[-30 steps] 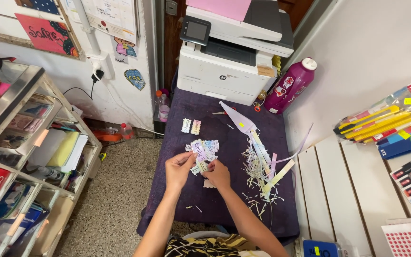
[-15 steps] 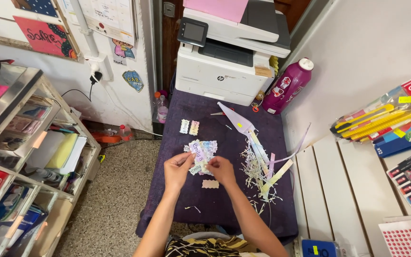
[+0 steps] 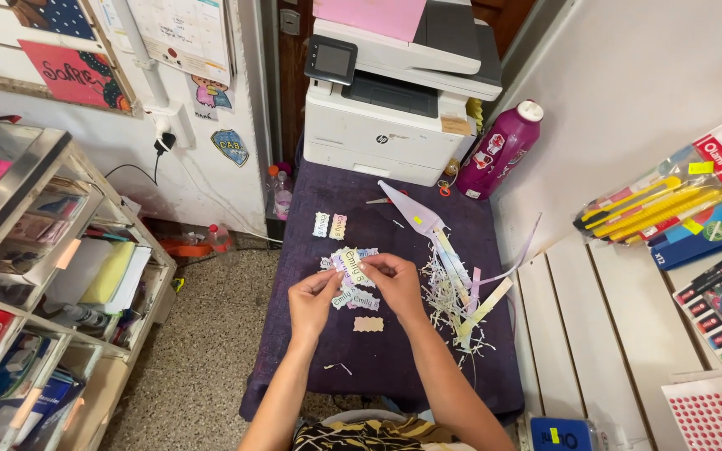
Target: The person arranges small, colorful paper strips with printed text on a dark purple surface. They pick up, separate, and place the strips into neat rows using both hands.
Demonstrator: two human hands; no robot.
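Note:
My left hand [image 3: 312,302] and my right hand [image 3: 394,284] meet over a table draped in purple cloth [image 3: 294,351]. Together they pinch a small bunch of cut-out paper name labels [image 3: 349,280] with scalloped edges and pastel prints. One loose label [image 3: 368,324] lies on the cloth just below my hands. Two more labels [image 3: 330,225] lie side by side farther back. A heap of paper strips and shredded offcuts [image 3: 453,288] spreads to the right of my right hand.
A white printer [image 3: 394,92] with pink paper on top stands at the table's far end, a magenta bottle [image 3: 499,150] beside it. Open shelves with stationery [image 3: 43,284] line the left. A white slatted surface [image 3: 595,334] and packaged supplies [image 3: 695,209] sit on the right.
My hands have stayed in the same place over the cloth, with the fingers shifting slightly on the bunch of labels. The view has moved only a little.

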